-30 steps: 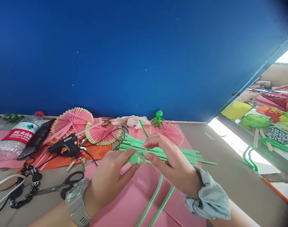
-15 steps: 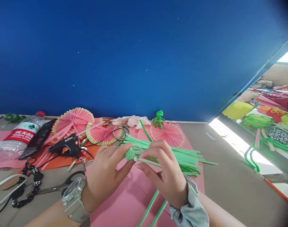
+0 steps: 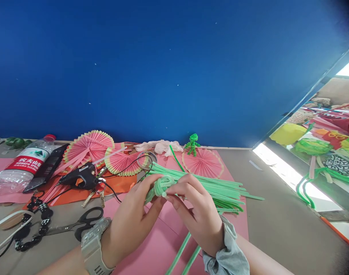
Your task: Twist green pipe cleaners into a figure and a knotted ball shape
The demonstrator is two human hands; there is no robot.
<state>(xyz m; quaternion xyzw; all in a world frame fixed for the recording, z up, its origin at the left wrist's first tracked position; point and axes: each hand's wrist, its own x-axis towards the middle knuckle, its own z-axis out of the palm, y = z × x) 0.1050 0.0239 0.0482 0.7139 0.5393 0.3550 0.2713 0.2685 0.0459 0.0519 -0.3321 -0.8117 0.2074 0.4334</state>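
Note:
My left hand pinches a light green coiled pipe cleaner between thumb and fingers. From the other side my right hand closes its thumb and fingertips on the edge of the same coil. A small pale end pokes out between the two thumbs. Right behind my hands lies a bundle of light green pipe cleaners on pink paper. Two bent green strands run below my right wrist. A small green pipe cleaner figure stands at the back.
To the left lie a black glue gun, keys, scissors, a bead string and a plastic bottle. Folded pink paper fans rest along the blue partition. Colourful craft pieces show at right.
The coil has turned in my fingers and more of its wound face shows. My right fingertips have moved left onto it, closer to my left hand.

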